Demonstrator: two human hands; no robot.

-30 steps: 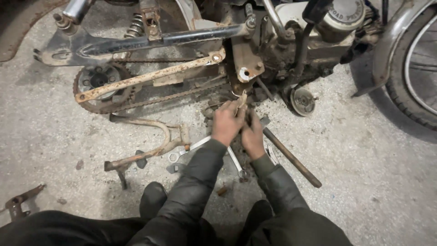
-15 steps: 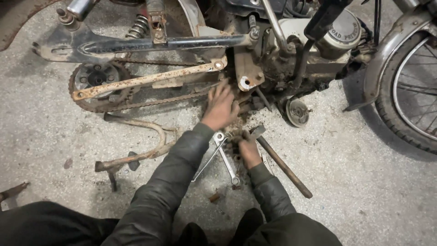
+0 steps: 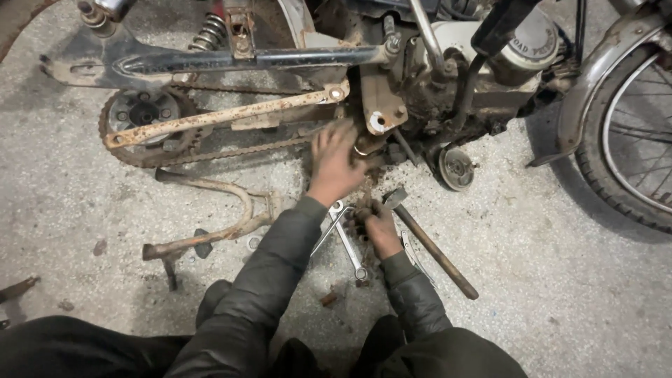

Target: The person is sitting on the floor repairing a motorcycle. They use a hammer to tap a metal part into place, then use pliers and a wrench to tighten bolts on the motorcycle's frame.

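Observation:
My left hand (image 3: 334, 162) reaches up to the underside of a rusty motorcycle frame (image 3: 378, 105), its fingers spread and blurred against a round part by the chain's front end. My right hand (image 3: 378, 225) rests lower, near the concrete floor, closed around a small dirty, rusty part (image 3: 363, 210) that I cannot identify. Two crossed silver wrenches (image 3: 344, 236) lie on the floor between my forearms. A hammer (image 3: 428, 241) with a long rusty handle lies just right of my right hand.
A rusty chain and rear sprocket (image 3: 143, 119) sit at the left under a rusted bar (image 3: 224, 115). A bent rusty stand (image 3: 210, 227) lies on the floor at left. A spoked wheel (image 3: 630, 140) is at the right. My dark-clad knees fill the bottom.
My left hand has moved up from the floor toward the frame and spread its fingers. My right hand has stayed low by the wrenches. The view has drifted slightly.

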